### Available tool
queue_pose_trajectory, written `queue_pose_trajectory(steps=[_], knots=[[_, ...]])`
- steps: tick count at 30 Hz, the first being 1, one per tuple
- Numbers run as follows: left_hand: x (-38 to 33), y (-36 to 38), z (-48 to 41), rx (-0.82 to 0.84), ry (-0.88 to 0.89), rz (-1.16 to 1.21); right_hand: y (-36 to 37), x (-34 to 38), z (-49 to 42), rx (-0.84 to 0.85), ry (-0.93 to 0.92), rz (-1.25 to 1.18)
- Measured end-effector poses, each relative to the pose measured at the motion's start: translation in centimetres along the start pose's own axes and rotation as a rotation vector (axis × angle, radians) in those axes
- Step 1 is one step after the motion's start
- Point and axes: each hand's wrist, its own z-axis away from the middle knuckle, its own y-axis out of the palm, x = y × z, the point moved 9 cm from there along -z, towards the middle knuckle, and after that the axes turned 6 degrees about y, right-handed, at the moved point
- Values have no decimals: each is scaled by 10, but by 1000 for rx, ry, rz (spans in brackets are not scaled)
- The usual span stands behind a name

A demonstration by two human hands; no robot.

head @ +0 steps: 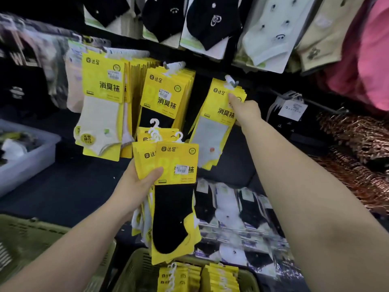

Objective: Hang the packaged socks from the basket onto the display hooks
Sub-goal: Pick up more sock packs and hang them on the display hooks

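Person, two upper limbs in view. Left hand point(139, 180): bare, plain skin across fingers and thumb. Left forearm point(73, 245): bare from the wrist behind the hand back to the frame edge, smooth, slender. Right hand point(245, 110): bare; finer detail too small to tell. Right forearm point(305, 186): bare behind the hand, smooth, looming broad towards the camera.

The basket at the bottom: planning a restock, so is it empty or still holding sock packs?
Not empty: two stacks of yellow sock packs stand inside the green basket; their depth is hidden.
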Motion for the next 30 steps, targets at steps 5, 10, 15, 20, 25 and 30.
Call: queue_pose_trajectory(steps=[5, 10, 15, 20, 25, 30], knots=[[3, 11, -3, 22, 1, 50, -4, -18, 61, -53, -120, -33], [-6, 32, -1, 67, 40, 152, 50, -45, 152, 384, -240, -37], [-11, 37, 3, 101, 66, 216, 23, -52, 134, 329, -195, -377], [-13, 22, -3, 61, 84, 204, -37, -37, 84, -9, -206, -526], [-16, 18, -6, 51, 82, 179, -31, 0, 52, 25, -263, -394], [-15, 19, -6, 65, 60, 154, -5, 4, 36, 24, -161, -303]])
